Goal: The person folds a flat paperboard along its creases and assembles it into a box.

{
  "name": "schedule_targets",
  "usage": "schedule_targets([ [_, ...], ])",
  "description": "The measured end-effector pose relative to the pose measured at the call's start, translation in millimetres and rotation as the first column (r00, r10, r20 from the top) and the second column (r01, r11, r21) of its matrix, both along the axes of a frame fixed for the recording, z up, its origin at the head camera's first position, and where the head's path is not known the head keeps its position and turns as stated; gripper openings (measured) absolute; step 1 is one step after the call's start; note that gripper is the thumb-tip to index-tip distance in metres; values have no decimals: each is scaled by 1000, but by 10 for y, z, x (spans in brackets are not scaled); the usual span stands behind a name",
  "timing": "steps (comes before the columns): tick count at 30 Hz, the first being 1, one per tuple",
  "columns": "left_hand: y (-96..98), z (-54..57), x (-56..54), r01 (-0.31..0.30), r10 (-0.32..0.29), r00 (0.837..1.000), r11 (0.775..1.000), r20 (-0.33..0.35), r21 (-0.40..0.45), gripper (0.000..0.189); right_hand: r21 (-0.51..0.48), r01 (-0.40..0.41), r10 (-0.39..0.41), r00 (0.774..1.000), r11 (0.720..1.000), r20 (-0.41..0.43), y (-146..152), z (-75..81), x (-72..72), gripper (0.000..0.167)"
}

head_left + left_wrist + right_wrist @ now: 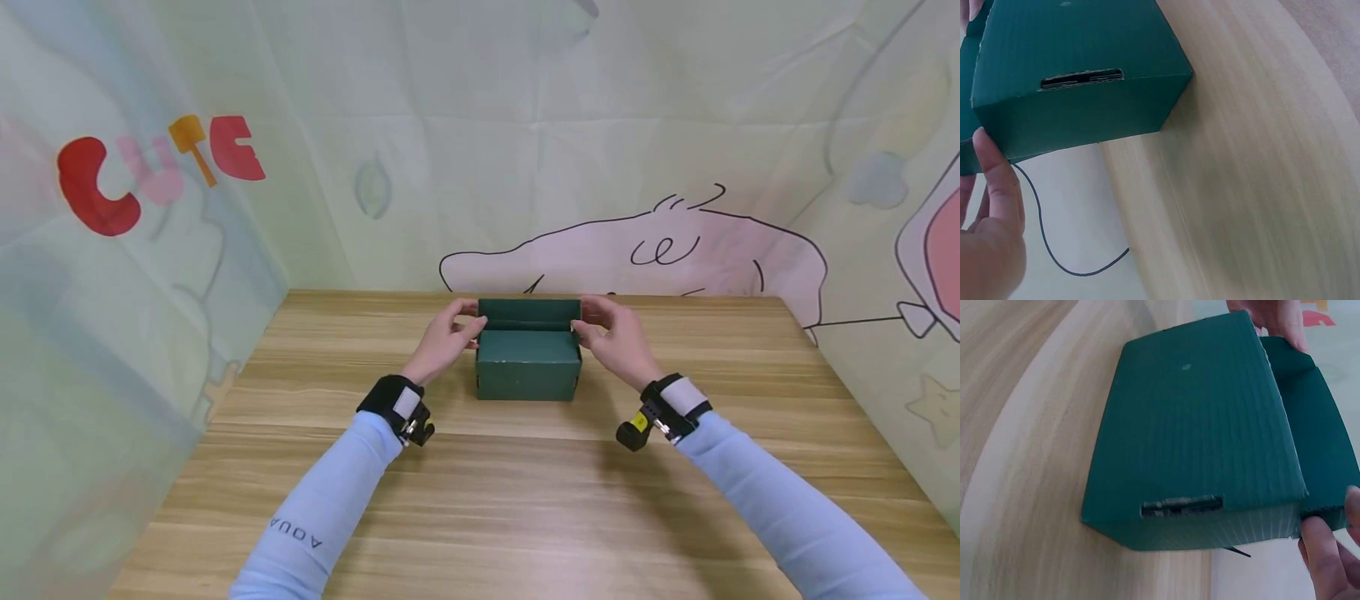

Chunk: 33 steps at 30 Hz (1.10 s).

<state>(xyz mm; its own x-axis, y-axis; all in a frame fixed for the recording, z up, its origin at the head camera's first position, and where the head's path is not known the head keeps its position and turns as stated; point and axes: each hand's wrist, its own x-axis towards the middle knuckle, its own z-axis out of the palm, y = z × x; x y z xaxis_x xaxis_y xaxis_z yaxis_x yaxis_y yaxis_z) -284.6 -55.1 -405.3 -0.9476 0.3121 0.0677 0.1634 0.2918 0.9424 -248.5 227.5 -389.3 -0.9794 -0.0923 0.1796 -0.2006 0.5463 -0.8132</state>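
A dark green cardboard box (528, 379) stands on the wooden table, its lid (529, 312) raised along the back. My left hand (442, 340) pinches the left end of that lid, thumb in front and fingers behind. At the opposite end my right hand (618, 342) grips the lid the same way. In the left wrist view, the thumb of the left hand (997, 231) is at the box's rear corner, near a narrow slot (1082, 79). From the right wrist, the lid's inside (1316, 419) shows beyond the box top (1185, 425). Whatever the box contains is hidden.
The wood-grain table (480, 508) ends at a cartoon-printed cloth backdrop (465, 167) just behind the box. More printed cloth (97, 350) hangs on the left side. Both wrists carry strapped black cameras (420, 425) over light blue sleeves (322, 508).
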Motion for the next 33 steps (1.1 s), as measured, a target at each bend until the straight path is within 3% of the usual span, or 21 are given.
schedule_targets([
  [7,0,16,2,-1,1,1000,1000,7,4,43,-38,-4,6,999,999,35,-21,28,11,48],
  [17,-19,12,11,13,-13,1000,1000,-3,-18,43,43,-8,11,998,999,-58,-5,-38,27,43],
  [23,-26,-20,11,76,-80,996,991,-34,-106,46,34,-3,6,997,999,-79,11,-79,47,40],
  [25,-36,-35,27,126,-130,991,983,-19,-134,57,26,-1,3,997,1000,-75,11,-91,48,40],
  [28,-45,-67,56,197,-201,979,964,-4,-177,88,20,-1,2,998,1000,-66,8,-101,43,40],
  [31,-45,-120,68,210,-220,975,952,-22,-224,113,13,-8,9,998,1000,-61,12,-106,36,40],
  [33,-36,-151,63,199,-218,974,949,-54,-245,114,1,-26,26,998,1000,-63,25,-113,26,40],
])
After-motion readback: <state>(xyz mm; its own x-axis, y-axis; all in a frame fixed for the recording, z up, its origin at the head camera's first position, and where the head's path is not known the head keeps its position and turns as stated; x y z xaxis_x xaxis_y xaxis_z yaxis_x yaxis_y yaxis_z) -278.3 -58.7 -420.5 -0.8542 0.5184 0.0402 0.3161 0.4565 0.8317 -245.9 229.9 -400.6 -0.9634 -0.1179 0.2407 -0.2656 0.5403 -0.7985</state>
